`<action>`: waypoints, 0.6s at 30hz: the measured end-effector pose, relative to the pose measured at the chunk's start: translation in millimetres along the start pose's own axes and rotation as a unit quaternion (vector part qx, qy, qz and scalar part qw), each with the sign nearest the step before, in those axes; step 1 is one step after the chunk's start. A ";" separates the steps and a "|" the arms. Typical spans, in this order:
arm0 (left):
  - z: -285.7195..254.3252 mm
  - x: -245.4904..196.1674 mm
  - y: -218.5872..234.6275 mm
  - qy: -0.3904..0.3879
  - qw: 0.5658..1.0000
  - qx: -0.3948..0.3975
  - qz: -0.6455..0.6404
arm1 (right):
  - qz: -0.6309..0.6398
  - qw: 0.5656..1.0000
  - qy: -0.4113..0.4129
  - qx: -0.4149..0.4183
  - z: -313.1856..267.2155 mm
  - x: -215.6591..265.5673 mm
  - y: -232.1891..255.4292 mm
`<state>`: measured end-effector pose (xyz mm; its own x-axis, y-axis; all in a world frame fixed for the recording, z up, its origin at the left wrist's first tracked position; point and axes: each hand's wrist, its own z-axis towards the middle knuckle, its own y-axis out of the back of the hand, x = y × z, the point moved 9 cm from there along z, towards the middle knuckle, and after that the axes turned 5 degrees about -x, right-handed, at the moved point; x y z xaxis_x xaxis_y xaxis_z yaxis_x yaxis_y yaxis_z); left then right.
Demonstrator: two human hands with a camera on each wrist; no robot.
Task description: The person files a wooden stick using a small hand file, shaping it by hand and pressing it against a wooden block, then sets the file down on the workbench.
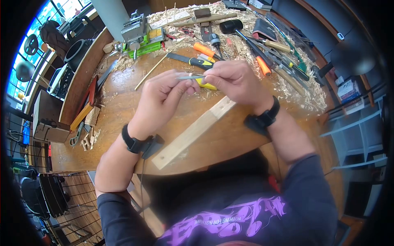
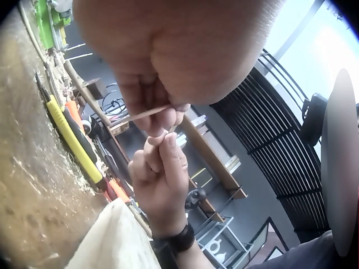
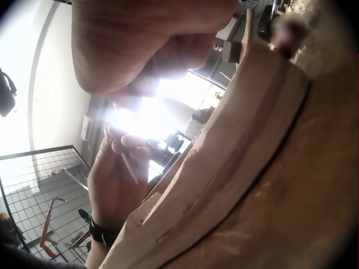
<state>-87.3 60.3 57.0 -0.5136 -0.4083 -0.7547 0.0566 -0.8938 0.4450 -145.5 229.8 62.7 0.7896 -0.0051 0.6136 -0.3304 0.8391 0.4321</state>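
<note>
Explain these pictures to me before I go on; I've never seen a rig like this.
There is no machine: the grips are a person's bare hands, left grip and right grip. One picture looks down from the head; the other two come from the wrists. On the wooden table lies a long board, with shavings, a black mallet and an orange-handled tool beyond it. The left grip pinches a thin strip; the right grip is close beside it, but whether it holds anything is too small to tell.

The left hand (image 2: pixel 179 47) holds a thin stick (image 2: pixel 147 112) — the right hand (image 2: pixel 162 174) just beside.
</note>
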 end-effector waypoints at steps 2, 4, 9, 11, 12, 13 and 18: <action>0.8 -6.5 2.7 -0.020 1.000 -0.013 0.006 | 0.005 0.999 0.024 -0.022 2.7 12.2 -5.0; 0.2 -10.5 5.2 -0.043 0.999 -0.022 0.011 | -0.001 0.999 0.025 -0.024 -0.4 4.9 1.2; -0.5 -5.8 4.5 -0.018 0.998 -0.032 0.053 | -0.002 1.000 0.003 -0.016 -0.9 4.1 0.3; -1.7 -8.6 9.8 -0.014 0.998 -0.045 0.041 | -0.020 0.999 0.025 -0.024 2.0 11.6 -1.8; -2.4 -9.4 14.6 -0.012 0.998 -0.062 0.029 | -0.018 0.999 0.024 -0.026 -0.2 9.4 -0.5; -2.5 -6.7 14.0 -0.012 0.998 -0.062 0.030 | -0.016 0.999 0.024 -0.024 -1.8 6.8 2.2; -2.7 3.8 13.8 -0.015 0.995 -0.102 0.004 | -0.007 1.000 0.020 -0.018 -0.1 6.9 -1.8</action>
<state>-86.2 45.9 59.0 -0.5368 -0.4132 -0.7355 0.2316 -0.9105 0.3425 -139.5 228.3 66.1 0.8145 0.0044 0.5802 -0.3005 0.8586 0.4154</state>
